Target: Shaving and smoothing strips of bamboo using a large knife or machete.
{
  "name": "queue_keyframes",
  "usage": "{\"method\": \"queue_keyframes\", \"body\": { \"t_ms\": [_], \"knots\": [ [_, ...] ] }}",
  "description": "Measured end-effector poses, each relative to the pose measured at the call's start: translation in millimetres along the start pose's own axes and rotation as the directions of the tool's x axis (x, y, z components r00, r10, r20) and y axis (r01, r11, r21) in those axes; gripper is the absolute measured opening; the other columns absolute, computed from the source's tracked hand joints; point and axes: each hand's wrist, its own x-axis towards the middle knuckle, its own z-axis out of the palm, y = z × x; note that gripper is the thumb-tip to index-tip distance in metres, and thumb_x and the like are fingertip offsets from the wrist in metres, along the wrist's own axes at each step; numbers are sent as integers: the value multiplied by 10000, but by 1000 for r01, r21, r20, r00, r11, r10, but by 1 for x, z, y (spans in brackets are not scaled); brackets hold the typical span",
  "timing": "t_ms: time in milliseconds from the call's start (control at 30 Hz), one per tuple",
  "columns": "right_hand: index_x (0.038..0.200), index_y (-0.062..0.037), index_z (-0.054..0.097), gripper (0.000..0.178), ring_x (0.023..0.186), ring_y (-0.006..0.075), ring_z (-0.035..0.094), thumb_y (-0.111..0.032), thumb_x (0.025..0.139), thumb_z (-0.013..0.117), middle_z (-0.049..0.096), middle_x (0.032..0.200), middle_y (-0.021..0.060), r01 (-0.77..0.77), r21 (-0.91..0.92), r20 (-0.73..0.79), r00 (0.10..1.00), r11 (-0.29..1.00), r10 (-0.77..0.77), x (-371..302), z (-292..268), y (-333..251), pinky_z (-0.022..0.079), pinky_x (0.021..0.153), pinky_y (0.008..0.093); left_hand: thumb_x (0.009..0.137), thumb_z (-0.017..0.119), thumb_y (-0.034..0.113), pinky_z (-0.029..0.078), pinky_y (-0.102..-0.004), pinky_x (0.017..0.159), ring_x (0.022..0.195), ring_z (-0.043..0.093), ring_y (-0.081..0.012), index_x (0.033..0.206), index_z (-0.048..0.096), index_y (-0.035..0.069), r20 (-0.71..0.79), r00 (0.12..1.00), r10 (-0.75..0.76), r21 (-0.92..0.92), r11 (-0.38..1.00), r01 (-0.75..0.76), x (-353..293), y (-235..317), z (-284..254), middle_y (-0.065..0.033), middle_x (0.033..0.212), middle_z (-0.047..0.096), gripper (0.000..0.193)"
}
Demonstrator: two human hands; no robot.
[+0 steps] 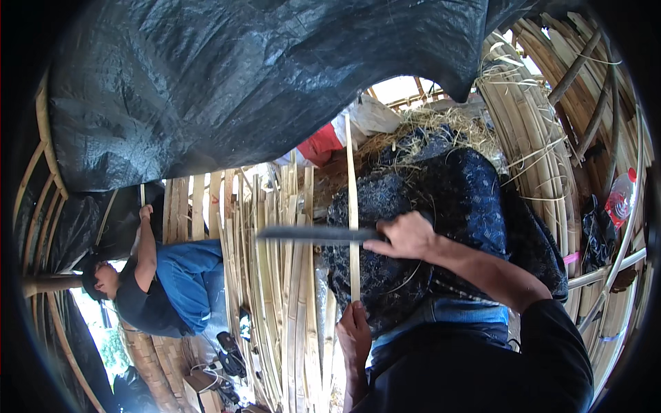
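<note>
My right hand (pixel 405 235) is closed round the handle of a long dark-bladed machete (pixel 310 235). The blade points left and crosses a long pale bamboo strip (pixel 352 172) at its middle; whether its edge touches the strip I cannot tell. Nearer to me, my left hand (pixel 354 332) pinches the near end of that strip, which stretches away from my body. Under the strip, a dark patterned cloth (pixel 475 199) flecked with shavings covers my legs.
Split bamboo strips (pixel 292 275) lie to my left, beyond which another person (pixel 148 275) works. Stacked slats (pixel 530 138) and a plastic bottle (pixel 622 196) are at right. Curly shavings (pixel 447 124) are heaped ahead, and a black tarp (pixel 227 82) hangs overhead.
</note>
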Motion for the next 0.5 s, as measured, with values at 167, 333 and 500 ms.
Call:
{"method": "queue_keyframes", "body": {
  "t_ms": [167,333,500],
  "knots": [
    [772,-69,708,674,491,324,667,-701,913,522,618,528,158,-106,-33,-46,993,994,104,15,1,16,540,458,457,1046,510,228,434,-395,543,582,611,-297,916,648,-26,14,998,-60,32,998,60,-7,5,-3,-188,702,634,317],
    [743,-67,705,664,430,290,631,-677,932,522,565,454,119,105,-43,-118,987,994,-110,-3,10,-1,499,409,394,1049,502,243,436,-396,554,579,599,-278,904,639,-24,-10,1000,-14,-6,1000,14,-1,0,-1,-171,685,620,333],
    [782,-62,706,654,443,291,645,-678,924,538,605,497,143,-56,-31,-189,981,998,49,19,5,22,505,412,416,1050,499,233,428,-382,556,567,567,-242,888,635,-22,2,999,-44,-21,999,44,-9,5,-4,-149,639,568,331]
  ]
}}
